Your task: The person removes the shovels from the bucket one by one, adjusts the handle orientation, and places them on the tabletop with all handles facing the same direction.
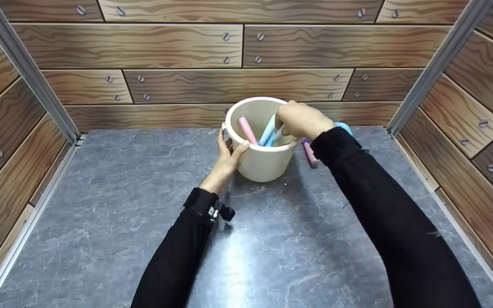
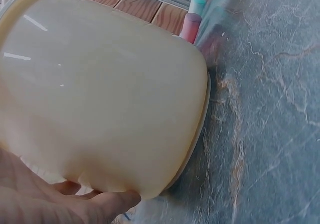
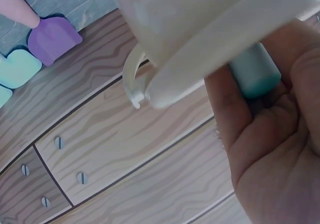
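Note:
A cream bucket (image 1: 263,164) stands near the back wall. My left hand (image 1: 226,160) holds it at the left, thumb by the rim and fingers along the side; the left wrist view shows fingers against the bucket wall (image 2: 110,93). Above the opening, my right hand (image 1: 301,119) grips a pale blue handle with a teal end (image 3: 256,72); the rest of that item is hidden. Inside the bucket lean a pink handle (image 1: 247,130) and a light blue handle (image 1: 267,130).
Right of the bucket lie a purple toy shovel (image 3: 54,38) with a pink handle (image 1: 310,155) and a turquoise toy piece (image 1: 344,127), partly behind my right sleeve. Wood-patterned walls (image 1: 186,47) surround the grey marbled floor (image 1: 122,192) on three sides.

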